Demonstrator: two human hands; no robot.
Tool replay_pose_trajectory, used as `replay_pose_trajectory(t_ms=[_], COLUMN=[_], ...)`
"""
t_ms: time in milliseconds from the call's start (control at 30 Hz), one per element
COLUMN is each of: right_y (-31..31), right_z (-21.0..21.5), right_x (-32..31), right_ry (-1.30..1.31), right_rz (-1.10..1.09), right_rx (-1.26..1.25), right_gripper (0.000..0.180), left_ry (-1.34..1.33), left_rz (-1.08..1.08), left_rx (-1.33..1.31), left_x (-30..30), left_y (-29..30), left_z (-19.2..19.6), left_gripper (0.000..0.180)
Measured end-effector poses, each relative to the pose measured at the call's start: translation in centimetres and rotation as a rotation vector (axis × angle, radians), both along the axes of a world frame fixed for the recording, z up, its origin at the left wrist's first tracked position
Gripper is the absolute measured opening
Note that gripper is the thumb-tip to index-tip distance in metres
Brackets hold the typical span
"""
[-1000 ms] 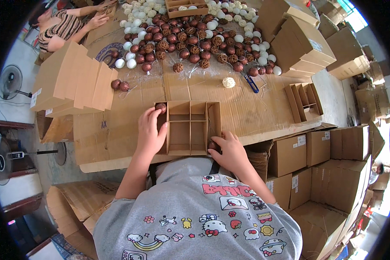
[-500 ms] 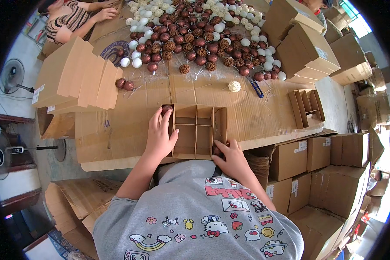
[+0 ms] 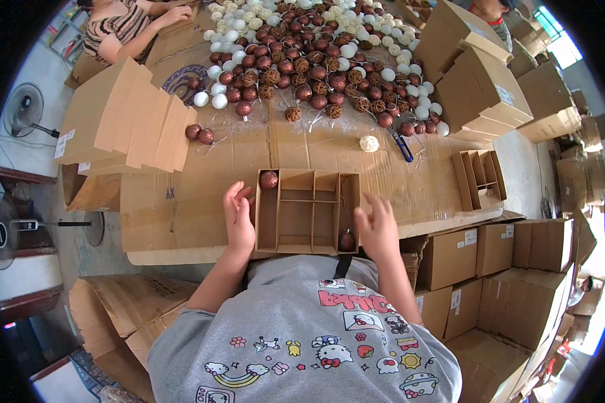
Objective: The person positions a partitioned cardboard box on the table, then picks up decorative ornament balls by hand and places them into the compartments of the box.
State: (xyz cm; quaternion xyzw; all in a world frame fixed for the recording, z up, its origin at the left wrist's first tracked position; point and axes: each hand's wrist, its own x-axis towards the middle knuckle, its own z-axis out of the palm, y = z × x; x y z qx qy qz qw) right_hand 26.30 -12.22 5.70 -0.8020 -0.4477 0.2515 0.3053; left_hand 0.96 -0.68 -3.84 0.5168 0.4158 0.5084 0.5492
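We see two brown balls loose in the divided box [image 3: 296,220] on the table [image 3: 205,225]: the far-left ball [image 3: 269,179] at the far end of its long side slot, the near-right ball [image 3: 346,240] at the near end of the opposite slot. A knock from either hand could set them rolling (the slots look roomy), and leaning forward might shove the box, so close to the table's edge. Our left hand [image 3: 239,220] and right hand [image 3: 380,228] flank it empty, fingers loosely parted and slightly curled; whether they graze its walls, we cannot tell.
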Motion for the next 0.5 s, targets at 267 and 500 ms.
replay_pose_trajectory(t_ms=[267, 500], right_y=[9.4, 11.1], right_z=[-5.7, -8.5], right_x=[5.4, 5.9], right_ry=[-0.312, -0.282], right_rz=[-0.119, -0.101], right_rx=[0.414, 0.477], right_gripper=[0.05, 0.039], left_ry=[-0.185, -0.2], left_rz=[0.0, 0.029], left_rx=[-0.001, -0.073], left_x=[-0.2, -0.3], left_y=[0.0, 0.2], left_z=[-1.0, -0.4], left_gripper=[0.039, 0.032])
